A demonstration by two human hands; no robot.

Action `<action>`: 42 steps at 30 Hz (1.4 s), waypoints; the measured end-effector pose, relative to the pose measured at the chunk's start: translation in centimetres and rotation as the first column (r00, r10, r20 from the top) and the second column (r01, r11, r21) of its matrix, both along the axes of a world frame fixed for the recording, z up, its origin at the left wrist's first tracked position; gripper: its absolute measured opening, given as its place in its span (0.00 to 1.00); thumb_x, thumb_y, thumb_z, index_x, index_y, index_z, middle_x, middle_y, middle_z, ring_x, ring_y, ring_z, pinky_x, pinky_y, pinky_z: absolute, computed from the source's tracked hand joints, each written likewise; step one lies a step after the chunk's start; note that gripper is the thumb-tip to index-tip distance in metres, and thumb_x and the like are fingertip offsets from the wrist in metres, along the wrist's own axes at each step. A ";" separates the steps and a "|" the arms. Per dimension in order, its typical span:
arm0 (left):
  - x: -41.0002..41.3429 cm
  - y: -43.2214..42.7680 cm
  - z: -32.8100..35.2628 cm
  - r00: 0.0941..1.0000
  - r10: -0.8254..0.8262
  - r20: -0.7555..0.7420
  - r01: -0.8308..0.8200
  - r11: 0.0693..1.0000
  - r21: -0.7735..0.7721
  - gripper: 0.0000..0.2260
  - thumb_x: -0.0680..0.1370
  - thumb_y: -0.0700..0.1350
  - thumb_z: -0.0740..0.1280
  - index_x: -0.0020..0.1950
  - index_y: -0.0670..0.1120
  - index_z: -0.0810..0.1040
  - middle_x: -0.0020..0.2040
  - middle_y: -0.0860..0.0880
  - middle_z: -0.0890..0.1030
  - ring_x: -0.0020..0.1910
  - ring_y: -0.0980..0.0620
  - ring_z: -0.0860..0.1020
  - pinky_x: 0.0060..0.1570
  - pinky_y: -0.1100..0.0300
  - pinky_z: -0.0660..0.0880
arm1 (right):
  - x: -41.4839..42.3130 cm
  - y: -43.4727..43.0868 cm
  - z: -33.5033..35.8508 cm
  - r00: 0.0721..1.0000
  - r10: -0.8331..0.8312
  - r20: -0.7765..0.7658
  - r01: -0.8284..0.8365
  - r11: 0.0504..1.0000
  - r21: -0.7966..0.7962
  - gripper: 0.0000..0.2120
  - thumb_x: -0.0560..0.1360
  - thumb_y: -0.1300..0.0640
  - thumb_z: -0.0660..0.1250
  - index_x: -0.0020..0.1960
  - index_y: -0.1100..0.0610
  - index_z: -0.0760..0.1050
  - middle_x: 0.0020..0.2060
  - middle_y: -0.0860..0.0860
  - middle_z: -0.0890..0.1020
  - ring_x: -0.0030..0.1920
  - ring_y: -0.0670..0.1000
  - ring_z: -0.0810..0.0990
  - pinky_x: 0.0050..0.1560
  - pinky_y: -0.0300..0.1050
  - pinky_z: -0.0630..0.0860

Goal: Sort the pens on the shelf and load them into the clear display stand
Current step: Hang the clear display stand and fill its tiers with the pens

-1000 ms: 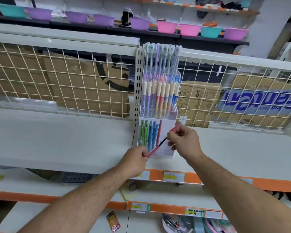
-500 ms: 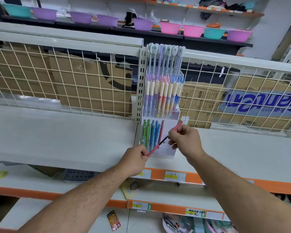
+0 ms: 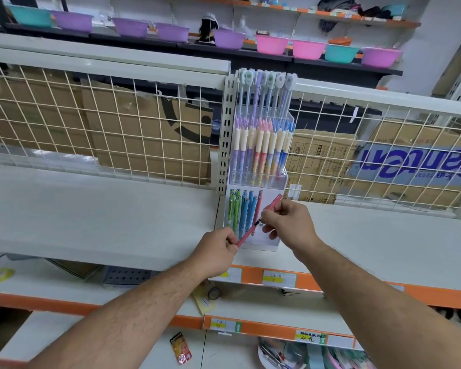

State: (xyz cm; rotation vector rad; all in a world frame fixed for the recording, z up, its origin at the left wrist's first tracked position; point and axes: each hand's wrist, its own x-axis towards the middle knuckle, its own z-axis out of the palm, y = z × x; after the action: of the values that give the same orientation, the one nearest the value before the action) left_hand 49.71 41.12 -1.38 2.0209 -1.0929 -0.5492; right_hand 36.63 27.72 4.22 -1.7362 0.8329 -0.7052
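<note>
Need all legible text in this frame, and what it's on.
Nothing reads cleanly enough to quote.
Right cardboard box: big blue lettering, upside down, not legible with confidence.
Middle cardboard box: small printed Chinese characters, too small.
Shelf-edge price tags: handwritten marks, blurred.
Red packet: print blurred.
Pens in the clear display stand: barrel print too small.

Shop aisle under even indoor light; white shelf broad across the front, edged with orange price strips; cream wire grid upright along its back, beside a perforated grey post; brown cardboard boxes stacked behind the grid; lower shelf beneath, likewise orange-edged; further off, dark shelving lined with purple, pink and teal plastic basins; white wall behind; pale pillar at far right.
</note>
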 end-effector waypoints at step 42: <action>0.3 -1.3 -1.1 0.998 -0.050 -0.044 0.050 0.999 -0.004 0.10 0.70 0.42 0.79 0.42 0.47 0.78 0.34 0.53 0.77 0.31 0.56 0.73 0.34 0.63 0.74 | 0.1 -0.9 -1.3 0.965 0.229 -0.124 -0.232 0.973 -0.005 0.08 0.74 0.59 0.76 0.39 0.59 0.79 0.26 0.48 0.77 0.28 0.49 0.75 0.29 0.45 0.76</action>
State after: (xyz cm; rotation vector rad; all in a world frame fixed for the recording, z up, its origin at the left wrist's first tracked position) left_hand 50.01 39.79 -2.45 1.9742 -1.1197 -0.6147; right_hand 36.71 26.81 2.93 -1.8721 0.6930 -0.4552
